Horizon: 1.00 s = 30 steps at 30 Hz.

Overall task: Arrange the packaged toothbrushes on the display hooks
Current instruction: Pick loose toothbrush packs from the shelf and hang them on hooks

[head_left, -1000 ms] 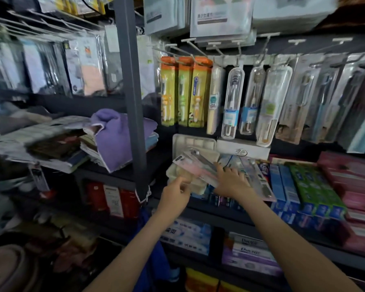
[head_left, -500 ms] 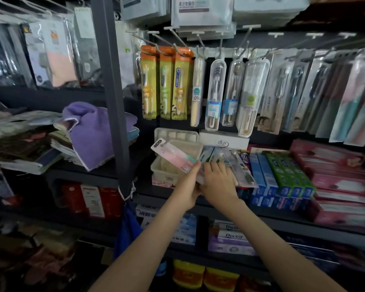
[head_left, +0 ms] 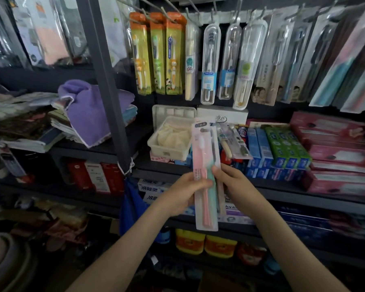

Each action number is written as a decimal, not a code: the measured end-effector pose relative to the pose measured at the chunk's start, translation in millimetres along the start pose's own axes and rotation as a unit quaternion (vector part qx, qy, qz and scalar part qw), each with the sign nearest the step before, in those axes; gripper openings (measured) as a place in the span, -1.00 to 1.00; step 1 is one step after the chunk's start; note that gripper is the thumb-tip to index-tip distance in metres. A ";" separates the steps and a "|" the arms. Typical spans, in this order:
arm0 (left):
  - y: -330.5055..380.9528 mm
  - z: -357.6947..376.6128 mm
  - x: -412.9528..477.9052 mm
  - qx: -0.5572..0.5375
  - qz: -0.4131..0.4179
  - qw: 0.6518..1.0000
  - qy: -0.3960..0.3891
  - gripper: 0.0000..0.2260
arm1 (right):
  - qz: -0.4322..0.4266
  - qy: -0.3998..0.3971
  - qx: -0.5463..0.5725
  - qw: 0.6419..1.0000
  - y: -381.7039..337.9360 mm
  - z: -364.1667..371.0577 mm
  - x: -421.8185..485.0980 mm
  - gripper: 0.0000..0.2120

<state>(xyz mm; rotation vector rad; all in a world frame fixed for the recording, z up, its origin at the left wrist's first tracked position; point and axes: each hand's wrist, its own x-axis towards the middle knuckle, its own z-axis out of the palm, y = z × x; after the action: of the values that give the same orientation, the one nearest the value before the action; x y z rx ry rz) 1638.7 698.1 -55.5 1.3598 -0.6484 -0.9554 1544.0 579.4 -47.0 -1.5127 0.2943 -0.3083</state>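
Note:
I hold a long pink-and-mint toothbrush pack (head_left: 203,157) upright in front of the shelf. My left hand (head_left: 185,191) grips its lower left edge and my right hand (head_left: 233,184) grips its right edge, where a second darker pack seems to lie behind. More loose toothbrush packs (head_left: 233,142) rest on the toothpaste boxes behind. Above, a row of metal display hooks (head_left: 213,14) carries hanging toothbrushes: orange-yellow child packs (head_left: 158,55), clear tube cases (head_left: 211,64) and grey blister packs (head_left: 282,60).
A dark steel upright (head_left: 105,81) divides the shelves on the left. A white plastic bin (head_left: 171,142) sits beside the held pack. Blue, green and pink toothpaste boxes (head_left: 287,148) fill the shelf to the right. A purple towel (head_left: 89,114) lies on the left shelf.
The pink pack has been lifted off the pile on the shelf and turned from slanted to upright, closer to me. Both hands came down and back with it.

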 end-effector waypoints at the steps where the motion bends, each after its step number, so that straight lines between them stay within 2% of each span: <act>1: -0.4 3.4 1.6 -0.003 0.002 1.000 0.004 -0.77 | 0.000 0.010 0.029 1.000 0.9 -3.7 -2.1 -0.75; 4: 1.9 15.5 6.7 -0.010 -0.001 0.999 0.033 -0.76 | -0.005 0.054 0.084 0.995 3.0 -20.7 -8.3 -0.76; 8: 5.2 33.1 20.1 0.002 -0.003 0.997 0.083 -0.82 | -0.016 0.103 0.053 0.993 0.8 -50.0 -21.9 -0.82; 12: 8.4 60.0 34.5 0.018 0.020 0.998 0.054 -0.87 | -0.033 0.162 -0.010 0.986 -0.1 -81.2 -35.1 -0.83; 19: 22.1 99.6 57.3 0.035 0.033 0.999 0.019 -0.70 | -0.064 0.210 -0.088 0.972 -15.0 -134.8 -57.6 -0.77; 21: 28.9 106.8 63.5 0.040 0.044 0.998 0.012 -0.79 | -0.067 0.235 -0.107 0.964 -20.3 -149.2 -61.3 -0.76; 25: 44.6 115.7 73.0 0.043 0.083 0.995 0.026 -0.84 | -0.073 0.284 -0.095 0.951 -32.7 -173.6 -65.1 -0.56; 30: 69.6 114.1 77.1 0.030 0.115 0.991 0.065 -0.82 | -0.105 0.271 -0.149 0.945 -55.2 -183.8 -61.6 -0.61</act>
<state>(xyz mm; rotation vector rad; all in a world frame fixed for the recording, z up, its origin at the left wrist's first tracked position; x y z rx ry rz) 1592.7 570.2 17.5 1.3547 -0.7223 -0.6620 1416.9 430.5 1.1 -1.7421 0.6387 -0.8901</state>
